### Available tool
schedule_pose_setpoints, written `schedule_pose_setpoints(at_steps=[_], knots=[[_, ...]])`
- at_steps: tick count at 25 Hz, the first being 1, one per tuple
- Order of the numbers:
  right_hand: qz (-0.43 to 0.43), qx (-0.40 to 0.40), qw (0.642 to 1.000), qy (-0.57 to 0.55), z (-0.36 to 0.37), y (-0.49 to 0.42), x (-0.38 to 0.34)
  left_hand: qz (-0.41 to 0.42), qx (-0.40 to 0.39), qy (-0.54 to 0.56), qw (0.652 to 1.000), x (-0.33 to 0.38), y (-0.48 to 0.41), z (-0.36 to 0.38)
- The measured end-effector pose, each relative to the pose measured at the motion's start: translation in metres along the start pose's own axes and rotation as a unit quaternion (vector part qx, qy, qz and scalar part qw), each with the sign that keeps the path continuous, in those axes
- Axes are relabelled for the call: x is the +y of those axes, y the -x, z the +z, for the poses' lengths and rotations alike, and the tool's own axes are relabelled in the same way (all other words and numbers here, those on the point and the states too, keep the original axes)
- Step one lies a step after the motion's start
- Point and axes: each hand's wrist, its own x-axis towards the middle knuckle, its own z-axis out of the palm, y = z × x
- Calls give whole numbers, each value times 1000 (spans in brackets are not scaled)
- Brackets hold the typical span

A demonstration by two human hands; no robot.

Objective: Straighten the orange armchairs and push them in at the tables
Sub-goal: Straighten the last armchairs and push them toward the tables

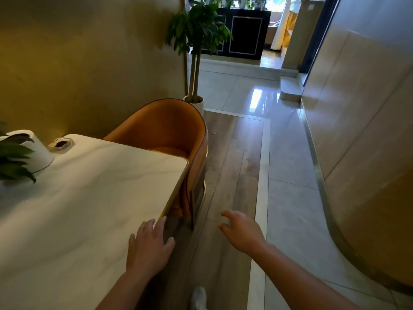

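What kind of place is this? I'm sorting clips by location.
Probably a restaurant or cafe: a marble-look table with an orange armchair pushed in, a tissue roll on the table, and a potted tree beside a polished tiled aisle.

Orange armchair (165,128), white grey-veined marble table (89,186), grey wood-grain floor (228,166).

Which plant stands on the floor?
The tall plant in the white pot behind the orange armchair. The leafy plant sits on the table.
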Motion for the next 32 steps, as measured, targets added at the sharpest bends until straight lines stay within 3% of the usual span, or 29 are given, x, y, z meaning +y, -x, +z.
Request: schedule_pose_setpoints(at_steps=[15,26,32], knots=[[-34,-56,998,22,-89,-311,52,-42,-16,3,999,91,-274,-17],[-221,-186,956,53,-161,-559,107,-229,10,43,972,196,-429,3],[-276,-239,928,72,-163,-667,117,-308,21,86,947,224,-501,2]])
